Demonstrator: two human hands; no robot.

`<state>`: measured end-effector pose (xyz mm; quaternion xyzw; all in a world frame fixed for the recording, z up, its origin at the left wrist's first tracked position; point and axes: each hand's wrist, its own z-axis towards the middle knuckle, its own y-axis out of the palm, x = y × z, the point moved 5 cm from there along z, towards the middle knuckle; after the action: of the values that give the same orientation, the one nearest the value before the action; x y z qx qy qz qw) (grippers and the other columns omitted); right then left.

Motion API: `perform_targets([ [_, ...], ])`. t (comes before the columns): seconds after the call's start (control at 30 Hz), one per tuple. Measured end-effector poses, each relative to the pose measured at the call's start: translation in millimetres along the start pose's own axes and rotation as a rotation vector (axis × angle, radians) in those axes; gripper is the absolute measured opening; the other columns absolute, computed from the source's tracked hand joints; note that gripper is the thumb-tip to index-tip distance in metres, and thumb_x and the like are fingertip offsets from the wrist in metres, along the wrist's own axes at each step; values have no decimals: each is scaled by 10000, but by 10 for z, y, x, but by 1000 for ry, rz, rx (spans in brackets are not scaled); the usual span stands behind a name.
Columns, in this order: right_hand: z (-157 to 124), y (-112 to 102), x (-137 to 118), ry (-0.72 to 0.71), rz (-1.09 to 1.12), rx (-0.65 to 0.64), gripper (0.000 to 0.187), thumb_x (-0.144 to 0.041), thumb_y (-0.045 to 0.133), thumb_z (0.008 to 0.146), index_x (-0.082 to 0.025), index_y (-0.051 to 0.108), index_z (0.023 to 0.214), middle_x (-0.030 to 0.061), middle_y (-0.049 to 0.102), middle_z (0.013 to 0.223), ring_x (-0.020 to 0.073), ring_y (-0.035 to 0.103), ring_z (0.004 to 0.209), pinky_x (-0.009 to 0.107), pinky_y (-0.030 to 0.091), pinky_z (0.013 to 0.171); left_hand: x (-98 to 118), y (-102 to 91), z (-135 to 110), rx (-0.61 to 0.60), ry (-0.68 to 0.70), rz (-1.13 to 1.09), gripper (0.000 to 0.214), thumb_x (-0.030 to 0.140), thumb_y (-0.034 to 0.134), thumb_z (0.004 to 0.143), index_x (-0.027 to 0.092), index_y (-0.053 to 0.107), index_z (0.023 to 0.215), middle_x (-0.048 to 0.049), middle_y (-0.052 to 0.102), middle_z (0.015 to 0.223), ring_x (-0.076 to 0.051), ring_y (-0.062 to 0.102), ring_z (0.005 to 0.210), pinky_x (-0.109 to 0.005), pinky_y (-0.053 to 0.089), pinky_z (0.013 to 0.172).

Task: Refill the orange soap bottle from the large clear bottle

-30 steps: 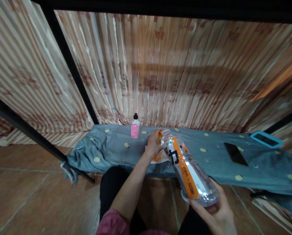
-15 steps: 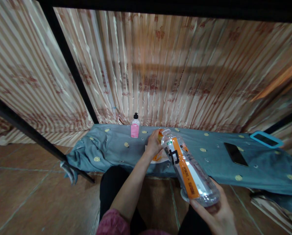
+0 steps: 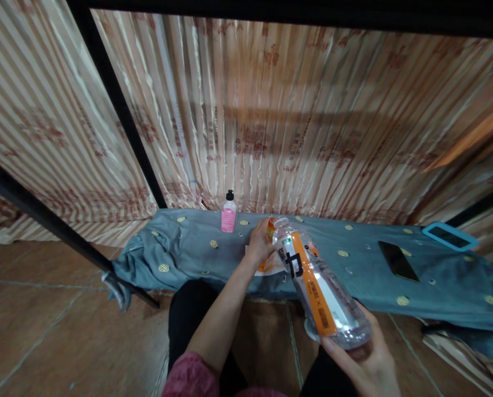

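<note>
A large clear plastic bottle [image 3: 319,286] with an orange and white label lies tilted, its neck pointing away from me. My right hand [image 3: 364,361] grips its base from below. My left hand [image 3: 260,242] is closed around the orange cap [image 3: 270,229] at the bottle's neck. Under the neck, an orange and white packet [image 3: 269,266] rests on the blue cloth [image 3: 188,248].
A small pink bottle with a black cap [image 3: 228,213] stands at the back of the cloth by the striped curtain [image 3: 271,121]. A black phone [image 3: 397,260] and a blue-cased device [image 3: 450,236] lie to the right. A black metal frame bar [image 3: 118,110] rises at left. Tiled floor lies below.
</note>
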<state>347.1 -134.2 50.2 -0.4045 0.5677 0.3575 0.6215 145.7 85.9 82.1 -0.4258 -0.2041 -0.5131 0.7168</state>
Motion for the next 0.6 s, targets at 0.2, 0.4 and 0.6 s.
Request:
perform_targets([
  [0.2, -3, 14, 0, -1, -4, -7, 849, -348, 929, 531, -247, 503, 1258, 57, 740, 1134, 263, 740, 953, 269, 596, 769, 6, -1, 2, -6, 3, 8, 308, 264, 683, 813, 173, 630, 1102, -100, 686, 1132, -259, 633, 1089, -411, 521, 989],
  [0.4, -4, 9, 30, -3, -9, -11, 856, -342, 929, 540, -239, 499, 1273, 67, 730, 1157, 260, 738, 961, 273, 594, 782, 9, -5, 5, 5, 8, 4, 287, 267, 677, 819, 172, 628, 1085, -101, 688, 1110, -255, 639, 1075, -412, 523, 981],
  [0.6, 5, 14, 19, 0, -4, -6, 855, -358, 926, 532, -243, 502, 1266, 63, 728, 1154, 268, 734, 973, 280, 596, 780, 20, -4, 12, -2, 15, 6, 278, 249, 673, 820, 177, 631, 1086, -93, 690, 1096, -252, 639, 1066, -407, 531, 966],
])
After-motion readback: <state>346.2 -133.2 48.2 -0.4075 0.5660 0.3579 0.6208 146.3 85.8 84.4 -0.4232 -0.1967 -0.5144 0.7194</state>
